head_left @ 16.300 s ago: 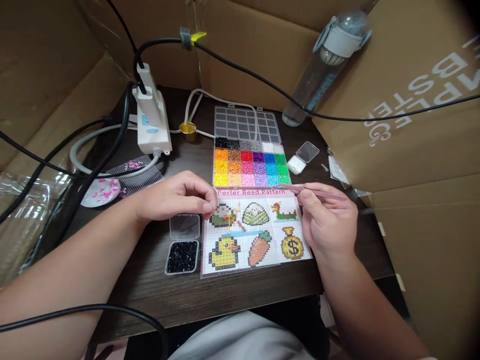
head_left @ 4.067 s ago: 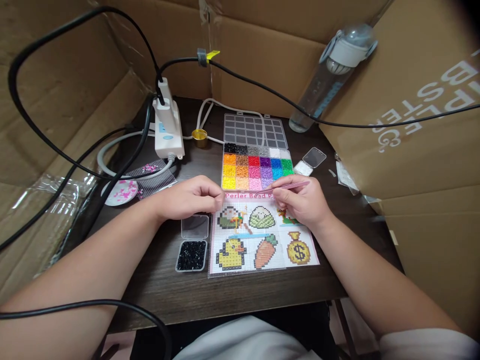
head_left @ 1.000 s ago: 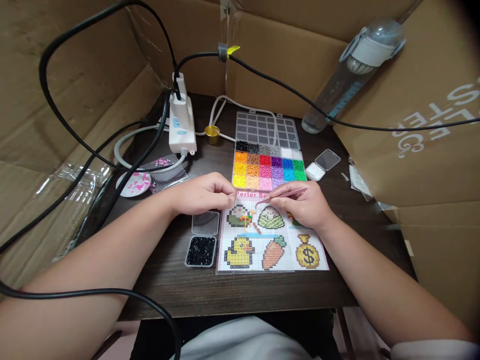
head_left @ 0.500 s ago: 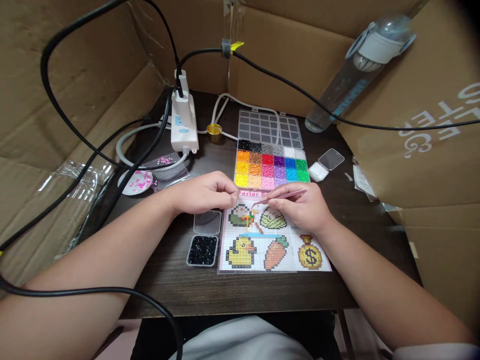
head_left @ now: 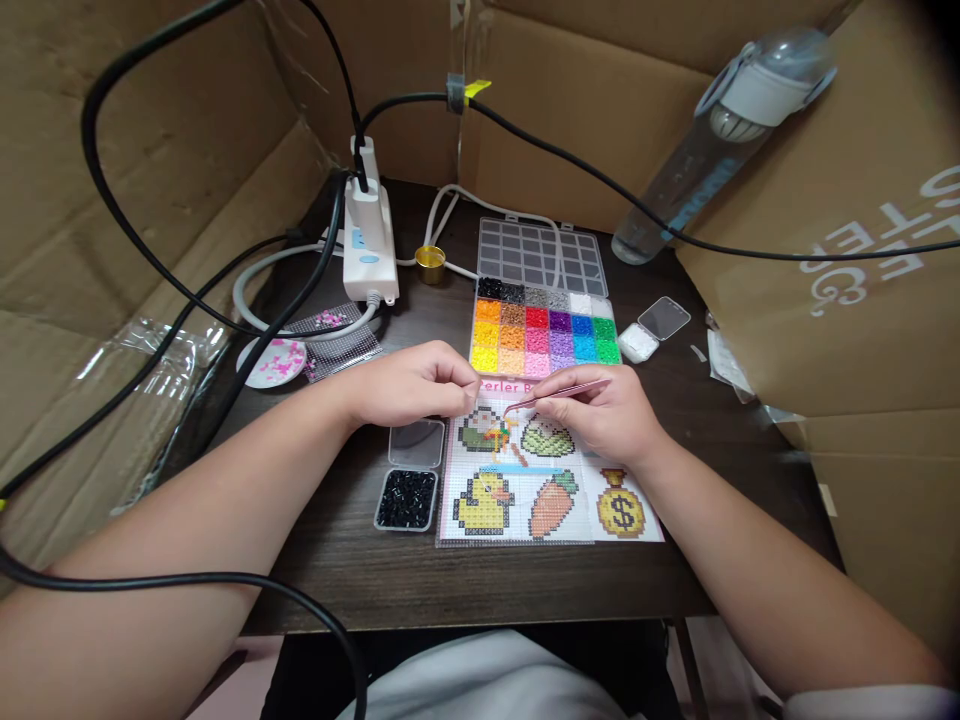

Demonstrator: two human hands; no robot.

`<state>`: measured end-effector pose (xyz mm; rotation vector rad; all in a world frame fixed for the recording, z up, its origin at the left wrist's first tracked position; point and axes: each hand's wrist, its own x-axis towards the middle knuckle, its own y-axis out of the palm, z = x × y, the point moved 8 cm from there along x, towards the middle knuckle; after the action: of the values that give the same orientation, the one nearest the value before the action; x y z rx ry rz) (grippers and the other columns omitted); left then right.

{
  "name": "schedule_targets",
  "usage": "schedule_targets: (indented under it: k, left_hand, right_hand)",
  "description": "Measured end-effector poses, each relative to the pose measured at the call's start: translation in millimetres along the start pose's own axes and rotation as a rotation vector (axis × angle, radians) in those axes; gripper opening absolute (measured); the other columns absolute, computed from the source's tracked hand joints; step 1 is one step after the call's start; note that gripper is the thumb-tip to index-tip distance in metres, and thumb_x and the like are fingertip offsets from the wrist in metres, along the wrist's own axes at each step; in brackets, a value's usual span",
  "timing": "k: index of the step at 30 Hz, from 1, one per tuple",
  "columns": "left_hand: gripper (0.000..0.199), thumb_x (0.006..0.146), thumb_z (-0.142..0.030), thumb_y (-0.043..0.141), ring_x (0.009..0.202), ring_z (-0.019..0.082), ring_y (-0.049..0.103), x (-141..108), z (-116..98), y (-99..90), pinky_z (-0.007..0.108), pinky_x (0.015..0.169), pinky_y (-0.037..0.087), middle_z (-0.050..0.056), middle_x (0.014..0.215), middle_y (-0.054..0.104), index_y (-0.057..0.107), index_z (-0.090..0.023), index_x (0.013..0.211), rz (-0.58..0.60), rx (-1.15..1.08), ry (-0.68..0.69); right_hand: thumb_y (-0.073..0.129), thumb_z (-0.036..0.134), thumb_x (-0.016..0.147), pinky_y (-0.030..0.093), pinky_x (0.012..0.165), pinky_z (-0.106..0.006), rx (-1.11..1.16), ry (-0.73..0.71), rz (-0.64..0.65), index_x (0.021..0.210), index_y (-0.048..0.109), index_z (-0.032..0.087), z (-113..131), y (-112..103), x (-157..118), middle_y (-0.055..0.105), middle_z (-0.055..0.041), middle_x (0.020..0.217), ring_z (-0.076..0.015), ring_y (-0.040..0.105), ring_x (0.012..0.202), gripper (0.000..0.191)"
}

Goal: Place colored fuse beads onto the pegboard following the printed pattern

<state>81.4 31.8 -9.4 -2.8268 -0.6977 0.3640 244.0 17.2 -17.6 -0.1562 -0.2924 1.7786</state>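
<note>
**Pink tweezers poised over bead pattern sheet**

The right hand [head_left: 611, 405] grips the pink tweezers [head_left: 562, 392] between thumb and fingers, its grasp closed around them. Their tips point left over the far-left part of the pattern sheet [head_left: 520, 503], close to an orange and green cluster [head_left: 499, 436]; whether they pinch a bead is too small to tell. The left hand [head_left: 420, 385] is curled closed, thumb against forefinger, at the sheet's far-left corner; whether it holds anything cannot be told.

The sheet lies flat on the dark surface [head_left: 562, 592], showing a duck, a carrot and a money bag along its near half. Just beyond it sits the bead case [head_left: 495, 375], its compartments filled by color, with the clear lid [head_left: 540, 255] open on the far side. Left of the sheet is an open box of black beads [head_left: 405, 528]; right of the case is an open box of white beads [head_left: 637, 345]. Farther left are a gold cup [head_left: 430, 265], a power strip [head_left: 370, 268] and a white dish [head_left: 250, 372] holding pink pieces. A bottle [head_left: 694, 175] leans at far right.
</note>
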Motion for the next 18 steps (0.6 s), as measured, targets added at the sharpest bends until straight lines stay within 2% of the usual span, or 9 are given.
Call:
schedule_targets:
  k: [5,8,11,13,18]
  left_hand:
    - [0.027,0.08,-0.022,0.053,0.054,0.01,0.03,0.3,-0.3,-0.2,0.025,0.052,0.025,-0.004,0.054,0.034,0.044,-0.017,0.054,-0.007,0.007,-0.002]
    - [0.028,0.079,-0.023,0.053,0.054,0.01,0.03,0.4,0.1,-0.2,0.025,0.051,0.025,-0.004,0.054,0.034,0.043,-0.017,0.054,-0.011,0.01,-0.004]
    - [0.028,0.08,-0.022,0.054,0.054,0.01,0.03,-0.2,1.3,0.0,0.026,0.052,0.025,-0.004,0.055,0.034,0.043,-0.017,0.054,-0.006,0.002,-0.003]
    - [0.028,0.08,-0.022,0.053,0.055,0.01,0.03,-0.7,2.4,-0.2,0.026,0.053,0.024,-0.004,0.056,0.033,0.043,-0.017,0.055,-0.004,0.001,-0.007]
    - [0.026,0.079,-0.02,0.053,0.055,0.01,0.03,-0.8,2.2,-0.8,0.026,0.053,0.025,-0.004,0.057,0.034,0.044,-0.017,0.055,-0.007,0.004,-0.009]
  right_hand:
    - [0.082,0.026,0.072,0.06,0.064,-0.031,0.042,0.0,0.011,0.078,0.08,0.02,2.1,1.1,0.8,0.079,-0.0067,0.078,-0.0188,0.074,0.07,0.008]
    - [0.083,0.027,0.07,0.057,0.056,-0.029,0.067,0.032,-0.038,0.077,0.079,0.019,0.6,-4.1,0.6,0.078,-0.0064,0.073,-0.0179,0.071,0.064,0.01]
    - [0.081,0.027,0.072,0.042,0.038,-0.024,0.089,0.06,-0.083,0.077,0.079,0.02,-1.8,-10.9,0.1,0.067,-0.0002,0.052,-0.011,0.055,0.041,0.009]
    - [0.08,0.027,0.073,0.035,0.034,-0.023,0.091,0.07,-0.075,0.077,0.078,0.02,-3.5,-12.3,0.3,0.061,0.0027,0.045,-0.0087,0.047,0.035,0.008]
    - [0.081,0.023,0.071,0.038,0.038,-0.023,0.046,0.041,-0.065,0.075,0.078,0.02,-2.9,-13.3,1.2,0.066,0.001,0.053,-0.0093,0.053,0.042,0.006]
